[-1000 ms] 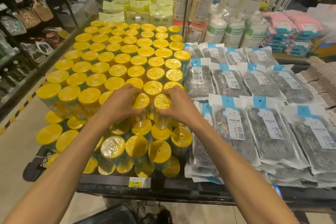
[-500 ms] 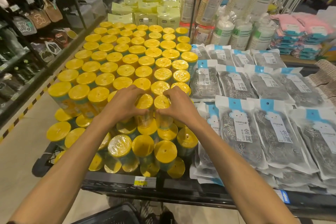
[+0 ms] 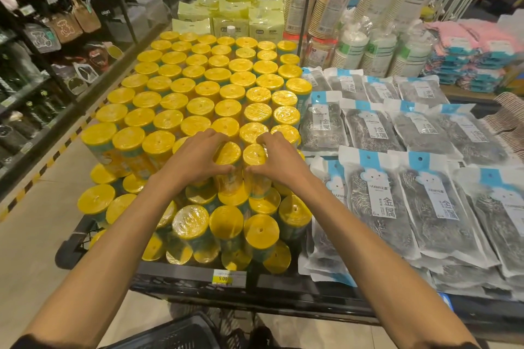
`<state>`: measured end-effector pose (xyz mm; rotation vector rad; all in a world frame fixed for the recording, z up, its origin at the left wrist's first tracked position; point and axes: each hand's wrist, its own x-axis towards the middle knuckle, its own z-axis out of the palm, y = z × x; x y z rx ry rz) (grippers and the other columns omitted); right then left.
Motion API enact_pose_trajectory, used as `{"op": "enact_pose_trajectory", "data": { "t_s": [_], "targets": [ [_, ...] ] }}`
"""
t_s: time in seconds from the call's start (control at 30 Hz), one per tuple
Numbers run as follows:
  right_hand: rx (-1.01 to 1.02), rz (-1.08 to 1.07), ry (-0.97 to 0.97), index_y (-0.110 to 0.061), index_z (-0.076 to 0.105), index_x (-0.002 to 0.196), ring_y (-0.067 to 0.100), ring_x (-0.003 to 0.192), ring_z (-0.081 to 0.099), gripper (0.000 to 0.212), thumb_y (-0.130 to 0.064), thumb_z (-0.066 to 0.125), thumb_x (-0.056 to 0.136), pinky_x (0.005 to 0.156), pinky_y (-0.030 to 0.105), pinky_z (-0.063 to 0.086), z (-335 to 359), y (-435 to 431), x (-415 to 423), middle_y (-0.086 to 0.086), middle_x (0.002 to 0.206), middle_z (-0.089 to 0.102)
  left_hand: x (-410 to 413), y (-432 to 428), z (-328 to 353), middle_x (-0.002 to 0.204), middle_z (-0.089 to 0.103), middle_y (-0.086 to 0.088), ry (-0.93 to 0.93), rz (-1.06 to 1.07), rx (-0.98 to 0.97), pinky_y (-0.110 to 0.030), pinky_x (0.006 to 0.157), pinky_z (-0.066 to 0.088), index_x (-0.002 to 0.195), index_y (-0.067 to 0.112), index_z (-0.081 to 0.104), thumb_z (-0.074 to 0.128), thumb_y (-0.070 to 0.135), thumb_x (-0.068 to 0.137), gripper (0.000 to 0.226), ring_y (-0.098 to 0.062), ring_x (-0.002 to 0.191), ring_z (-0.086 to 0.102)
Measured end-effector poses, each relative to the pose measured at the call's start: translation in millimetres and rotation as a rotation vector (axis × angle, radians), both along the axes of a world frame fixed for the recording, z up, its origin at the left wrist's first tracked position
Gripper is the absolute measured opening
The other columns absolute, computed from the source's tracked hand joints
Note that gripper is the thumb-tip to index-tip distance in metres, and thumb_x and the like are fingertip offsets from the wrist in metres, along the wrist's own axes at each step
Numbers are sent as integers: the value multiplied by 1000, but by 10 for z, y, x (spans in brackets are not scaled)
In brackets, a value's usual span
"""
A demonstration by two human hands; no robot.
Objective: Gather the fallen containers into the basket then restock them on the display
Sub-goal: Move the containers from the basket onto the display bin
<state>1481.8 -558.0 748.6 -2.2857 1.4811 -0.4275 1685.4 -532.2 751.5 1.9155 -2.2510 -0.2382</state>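
On the display (image 3: 175,275), left hand (image 3: 195,160) and right hand (image 3: 280,163) grip adjacent containers (image 3: 228,153).

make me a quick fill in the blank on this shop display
The left grip and right grip, bare hands, each hold one of the containers with ____ lids.
The scourer packs lie to the containers' ____.
The basket shows at the picture's ____ edge.
Missing: yellow; right; bottom.
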Motion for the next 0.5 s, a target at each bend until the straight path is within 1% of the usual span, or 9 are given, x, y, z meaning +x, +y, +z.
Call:
{"op": "enact_pose_trajectory", "data": {
  "t_s": [0.17,0.3,0.4,0.5],
  "targets": [
    [16,3,-18,-12,45,136,30,115,51,78,-45,81,75,89,40,47,-9,19,-42,11,130,46,-10,13,4,135,49,-6,-32,-4,-7,-38,92,43,144,21,41,72,55,79,80,-26,122,47],
    [22,17,-25,-12,44,138,28,118,49,76,-41,79,77,87,37,44,-5,22,-98,11,132,46,2,71,-22,136,47,-6,-41,-23,-26,-37,93,40,146,21,38,67,58,81,80,-26,122,44],
    [20,29,-12,-12,41,141,30,121,48,78,-38,79,78,92,40,45,-34,30,-125,12,135,45,2,153,-71,139,45,-6,-34,-29,-59,-37,96,40,146,22,37,65,58,83,78,-26,124,43],
    [29,52,-4,-11,37,144,33,126,45,79,-35,77,80,96,42,44,-43,91,-166,14,139,42,-36,283,-50,145,41,-6,18,-19,-86,-42,102,41,147,21,39,65,55,84,76,-26,130,41]
  ]
}}
